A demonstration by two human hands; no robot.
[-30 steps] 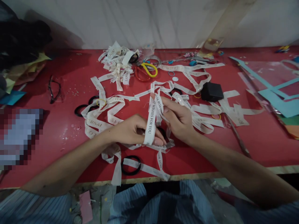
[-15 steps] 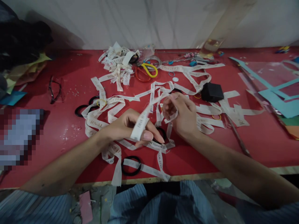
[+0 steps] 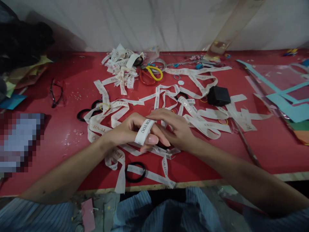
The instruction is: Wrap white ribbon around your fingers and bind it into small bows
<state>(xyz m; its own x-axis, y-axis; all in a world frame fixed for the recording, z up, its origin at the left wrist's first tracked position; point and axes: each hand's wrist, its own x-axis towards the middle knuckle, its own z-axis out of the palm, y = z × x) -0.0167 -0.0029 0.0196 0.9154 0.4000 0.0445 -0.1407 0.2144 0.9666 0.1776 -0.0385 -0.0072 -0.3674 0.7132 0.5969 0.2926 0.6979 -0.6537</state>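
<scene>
A white printed ribbon [image 3: 144, 131] is wound round the outstretched fingers of my left hand [image 3: 131, 131], with the thumb pressed on it. My right hand [image 3: 174, 128] lies just behind and to the right, its fingers reaching across to the far side of the loop and touching the ribbon. Both hands hover over the red table [image 3: 270, 151] near its front edge. Long white ribbon strips [image 3: 200, 120] trail away from the hands. A black hair tie [image 3: 135, 171] lies just below them.
A heap of cut ribbon pieces [image 3: 122, 66] and yellow-and-red handled scissors [image 3: 151, 74] lie at the back. A small black box [image 3: 218, 95] sits to the right, glasses [image 3: 55, 92] to the left, blue paper cut-outs [image 3: 287, 103] at the far right.
My right hand has brought the raised ribbon down and round the left fingers. The ribbon now sits snug as a loop, and the right hand has dropped against the left.
</scene>
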